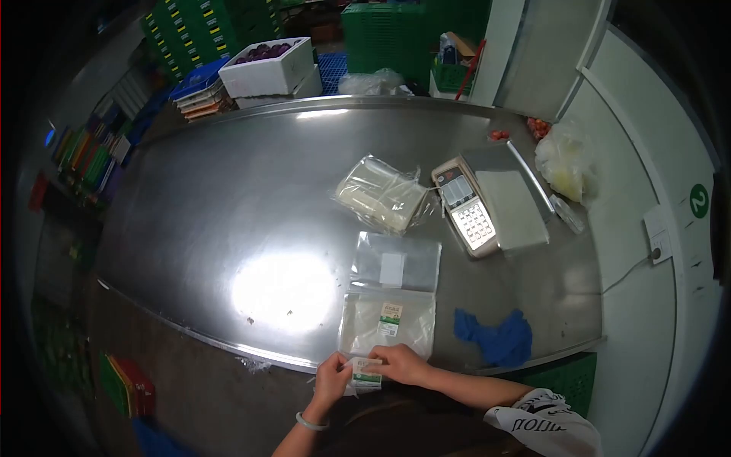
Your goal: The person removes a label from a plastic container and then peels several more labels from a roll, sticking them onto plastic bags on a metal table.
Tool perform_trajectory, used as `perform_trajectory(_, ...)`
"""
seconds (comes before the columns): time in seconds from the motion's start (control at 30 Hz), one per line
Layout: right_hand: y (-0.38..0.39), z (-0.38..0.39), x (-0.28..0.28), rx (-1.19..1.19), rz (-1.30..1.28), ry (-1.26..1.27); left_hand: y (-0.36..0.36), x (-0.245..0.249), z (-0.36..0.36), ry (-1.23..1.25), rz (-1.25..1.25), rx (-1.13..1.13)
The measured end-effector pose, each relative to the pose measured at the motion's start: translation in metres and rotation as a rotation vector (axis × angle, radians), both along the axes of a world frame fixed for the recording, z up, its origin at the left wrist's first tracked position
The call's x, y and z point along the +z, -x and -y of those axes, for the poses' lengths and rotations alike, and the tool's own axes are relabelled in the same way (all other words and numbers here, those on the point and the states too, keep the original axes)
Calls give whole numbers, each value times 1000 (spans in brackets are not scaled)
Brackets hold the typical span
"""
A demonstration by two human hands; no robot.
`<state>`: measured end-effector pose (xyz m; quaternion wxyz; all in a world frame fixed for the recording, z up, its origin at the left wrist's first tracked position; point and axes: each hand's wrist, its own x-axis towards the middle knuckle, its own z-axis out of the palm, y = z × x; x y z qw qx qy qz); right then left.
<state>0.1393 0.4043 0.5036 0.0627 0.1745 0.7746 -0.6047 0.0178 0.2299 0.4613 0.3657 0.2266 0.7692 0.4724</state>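
Observation:
My left hand [330,378] and my right hand [401,363] meet at the near edge of a steel table [213,190], both pinching a small sheet of labels [366,374] with green print. Just beyond them lies a clear plastic bag [365,324] bearing a white and green label [390,318]. A second clear bag [415,263] with a white square lies farther up. A wrapped stack of bags [381,194] sits near the table's middle. My left wrist wears a pale bracelet.
A weighing scale [491,204] with keypad stands right of the stack. A blue cloth [496,337] lies at the near right. A plastic bag of yellow produce [565,161] sits far right. White boxes [268,67] and green crates [384,34] stand behind.

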Motion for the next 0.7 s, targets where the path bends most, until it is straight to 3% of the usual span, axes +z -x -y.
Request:
perform_trajectory(0.1, 0, 4, -18, 42, -124, -131, -2, -5, -3, -37, -59, -10)
perform_trajectory(0.23, 3, -14, -23, 284, -314, -630, -3, 12, -9, -94, -31, -26)
perform_trajectory(0.27, 3, -27, -29, 213, -415, -700, 1, 2, -1, -10, -85, -11)
perform_trajectory(0.3, 5, -47, -15, 40, -544, -653, 5, 6, -2, -112, -128, 40)
perform_trajectory(0.33, 6, -61, -9, -271, -417, -395, 10, -3, 1, -196, -186, 109)
perform_trajectory(0.37, 9, -82, -14, -521, -319, -244, 19, 3, 6, -5, -117, 185)
perform_trajectory(0.43, 8, -119, 8, -756, -255, 12, 30, 6, 12, -228, 64, 298)
perform_trajectory(0.5, 1, -128, -6, -616, -176, 31, 40, 20, 9, -359, 165, 356)
perform_trajectory(0.57, 0, -131, -41, -401, -32, -64, 57, 8, 17, -275, 309, 278)
perform_trajectory(0.7, 16, -109, -101, -249, 16, -263, 68, -24, -8, -185, 330, -58)
